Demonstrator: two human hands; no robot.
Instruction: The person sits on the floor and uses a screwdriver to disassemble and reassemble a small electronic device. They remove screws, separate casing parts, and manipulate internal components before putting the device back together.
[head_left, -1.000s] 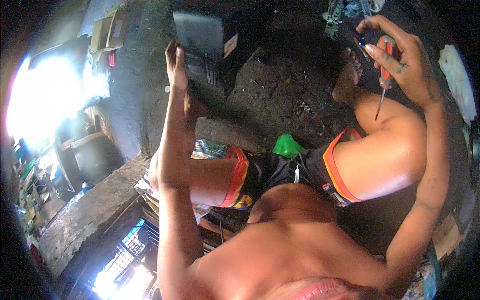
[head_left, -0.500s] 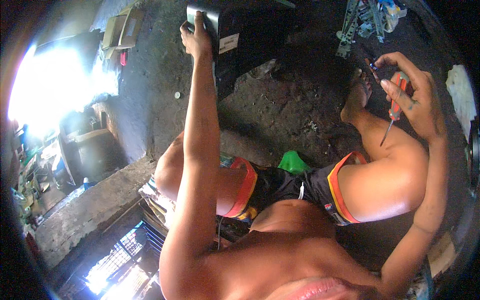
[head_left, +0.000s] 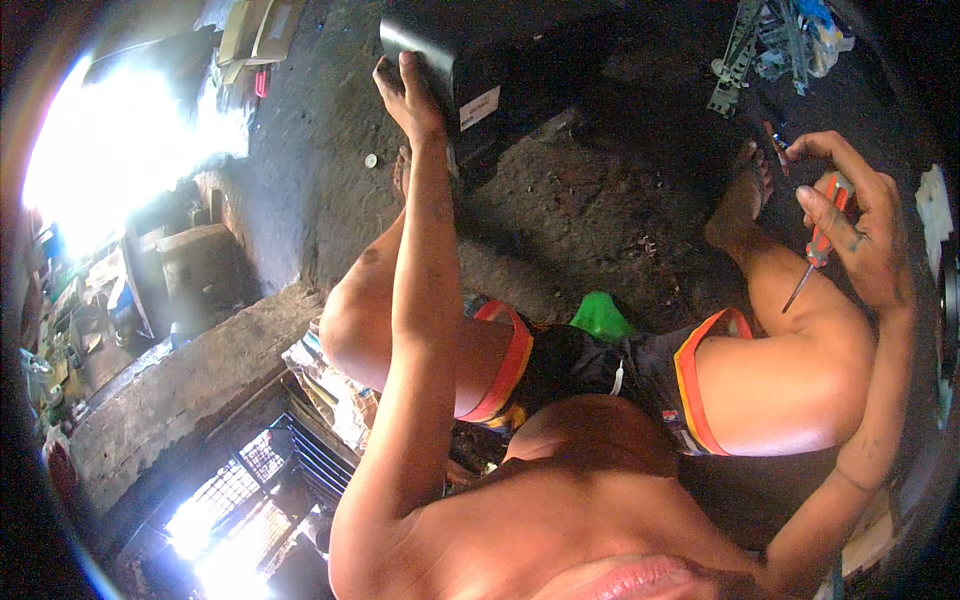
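My left hand point(head_left: 408, 98) is stretched far forward and grips the left edge of a dark, boxy casing. A shiny silver strip point(head_left: 415, 45) runs along that edge, and a white label point(head_left: 480, 107) is on the casing's near side. Much of the casing is lost in shadow. In my right hand point(head_left: 868, 225) is a screwdriver point(head_left: 832, 215) with an orange and grey handle, its thin shaft pointing down over my right leg. By the right index fingertip shows a small reddish and blue slender thing point(head_left: 776, 148); whether the finger touches it, I cannot tell.
Pale metal brackets and plastic point(head_left: 770, 50) lie on the dark floor at the far right. A green object point(head_left: 600, 315) sits between my legs. Cardboard boxes point(head_left: 255, 35) stand far left, near a bright opening. A concrete ledge point(head_left: 180, 390) crosses the left side.
The whole view has shifted slightly, so most things sit farther right and lower. My left foot now shows beside the left forearm. The right hand still holds the screwdriver.
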